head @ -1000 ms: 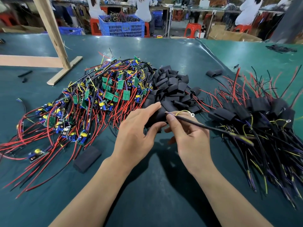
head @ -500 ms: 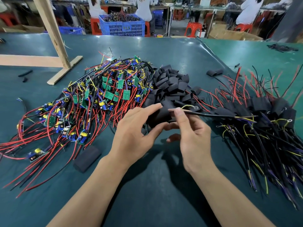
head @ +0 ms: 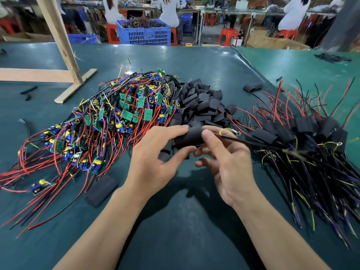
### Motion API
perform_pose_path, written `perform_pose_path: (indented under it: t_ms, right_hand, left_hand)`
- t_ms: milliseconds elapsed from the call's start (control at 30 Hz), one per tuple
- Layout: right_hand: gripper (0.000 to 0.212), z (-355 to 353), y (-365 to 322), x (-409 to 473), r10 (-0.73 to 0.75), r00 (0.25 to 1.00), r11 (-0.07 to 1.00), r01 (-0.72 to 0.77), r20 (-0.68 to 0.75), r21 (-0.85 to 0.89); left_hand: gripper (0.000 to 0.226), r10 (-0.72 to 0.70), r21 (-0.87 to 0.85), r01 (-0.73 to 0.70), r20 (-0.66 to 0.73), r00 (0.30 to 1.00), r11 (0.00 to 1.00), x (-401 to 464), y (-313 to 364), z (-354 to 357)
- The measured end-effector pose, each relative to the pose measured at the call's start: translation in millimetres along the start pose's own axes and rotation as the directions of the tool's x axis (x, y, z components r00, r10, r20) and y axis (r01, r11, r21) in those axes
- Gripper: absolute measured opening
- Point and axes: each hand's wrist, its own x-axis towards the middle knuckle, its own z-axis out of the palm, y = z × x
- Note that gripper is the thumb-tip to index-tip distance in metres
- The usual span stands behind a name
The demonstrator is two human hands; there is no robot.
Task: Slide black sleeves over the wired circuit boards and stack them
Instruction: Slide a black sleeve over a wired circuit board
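Two hands: left hand fingers clamp soft black tubular sleeve, right hand fingers pinch its thin black wires; snagged wires could bunch the sleeve.

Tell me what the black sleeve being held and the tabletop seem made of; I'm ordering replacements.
Black sleeve: matte, soft-looking plastic or rubber tubing, likely heat-shrink; it bends in the left hand without shine. Tabletop: dark green, semi-gloss sheet, probably vinyl or rubber; it reflects light and ridges up near the right.

Boards left of sleeves
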Motion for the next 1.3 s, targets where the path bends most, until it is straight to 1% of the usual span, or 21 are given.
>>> perform_pose_path:
  t_ms: [67,100,133,167,200,267,300,333,400,500,567,600,633,733,800,867,967,1067,1133,1200,1300]
  right_hand:
    - [0.049,-1,1,1,0.069,0.997,0.996,-0.067,0.034,-0.06]
    - [0.049,-3,1,2,0.077,0.996,0.987,-0.072,0.032,-0.141]
    - [0.041,-5,1,3,0.066,0.997,0.966,-0.056,0.03,-0.251]
    - [0.034,-8,1,4,0.051,0.998,0.933,-0.038,0.027,-0.358]
    - [0.035,-11,0,5,0.04,0.999,0.902,-0.026,0.023,-0.431]
    - [0.037,-14,-2,4,0.036,0.999,0.876,-0.037,-0.011,-0.48]
    - [0.034,-15,-4,4,0.02,0.999,0.89,-0.038,-0.043,-0.454]
    - [0.029,-15,-6,5,-0.003,0.996,0.921,-0.032,-0.089,-0.388]
    - [0.025,-18,-14,11,-0.056,0.972,0.978,0.008,-0.227,-0.208]
    - [0.025,-32,-34,20,-0.103,0.882,0.991,0.129,-0.461,0.026]
    - [0.026,-44,-44,23,-0.058,0.803,0.967,0.192,-0.593,0.165]
    - [0.027,-49,-46,24,-0.018,0.781,0.956,0.196,-0.624,0.218]
    - [0.028,-52,-47,24,0.024,0.783,0.948,0.179,-0.621,0.263]
    - [0.037,-53,-43,24,0.124,0.839,0.927,0.092,-0.529,0.364]
    - [0.04,-53,-41,24,0.157,0.847,0.925,0.054,-0.508,0.376]
    - [0.039,-54,-40,23,0.177,0.845,0.931,0.023,-0.505,0.364]
    - [0.036,-52,-39,23,0.175,0.856,0.95,-0.017,-0.486,0.311]
    - [0.034,-45,-36,23,0.15,0.886,0.968,-0.042,-0.439,0.246]
    - [0.033,-38,-33,22,0.114,0.909,0.986,-0.053,-0.401,0.159]
    - [0.032,-33,-29,20,0.076,0.929,0.997,-0.059,-0.361,0.057]
    - [0.032,-25,-22,17,0.07,0.947,0.998,-0.064,-0.313,0.029]
  left_hand:
    - [0.03,0.038,-0.014,-0.038,0.049,0.998,0.999,-1,-2,0]
    - [0.029,0.053,-0.002,-0.053,0.078,0.996,0.999,-1,-3,1]
    - [0.029,0.067,0.023,-0.069,0.096,0.993,0.997,-1,-5,1]
    - [0.03,0.081,0.058,-0.087,0.099,0.992,0.995,-1,-7,2]
    - [0.03,0.087,0.095,-0.096,0.09,0.992,0.991,-1,-8,3]
    - [0.031,0.075,0.148,-0.082,0.051,0.996,0.986,0,-9,3]
    - [0.029,0.071,0.159,-0.075,0.026,0.997,0.984,0,-9,4]
    - [0.026,0.074,0.163,-0.073,-0.002,0.997,0.984,0,-9,4]
    - [0.021,0.078,0.163,-0.071,-0.041,0.996,0.984,-1,-8,4]
    - [0.019,0.059,0.151,-0.052,-0.045,0.997,0.987,-1,-7,4]
    - [0.018,0.048,0.151,-0.041,-0.042,0.998,0.988,-1,-6,3]
    - [0.017,0.046,0.152,-0.04,-0.036,0.998,0.988,-1,-6,3]
    - [0.017,0.045,0.153,-0.04,-0.03,0.999,0.987,-1,-6,3]
    - [0.016,0.04,0.146,-0.037,-0.017,0.999,0.989,-2,-6,4]
    - [0.017,0.034,0.142,-0.031,-0.017,0.999,0.989,-2,-5,3]
    - [0.016,0.022,0.143,-0.019,-0.02,1.0,0.99,-2,-5,2]
    - [0.012,-0.004,0.144,0.005,-0.007,1.0,0.99,-3,-5,1]
    - [0.013,-0.033,0.167,0.031,0.012,0.999,0.986,-4,-6,2]
    - [0.015,-0.068,0.261,0.061,0.019,0.997,0.963,-4,-9,2]
    - [0.02,-0.128,0.378,0.113,0.015,0.992,0.919,-4,-14,1]
    - [0.023,-0.27,0.486,0.243,-0.016,0.963,0.84,-4,-21,-3]
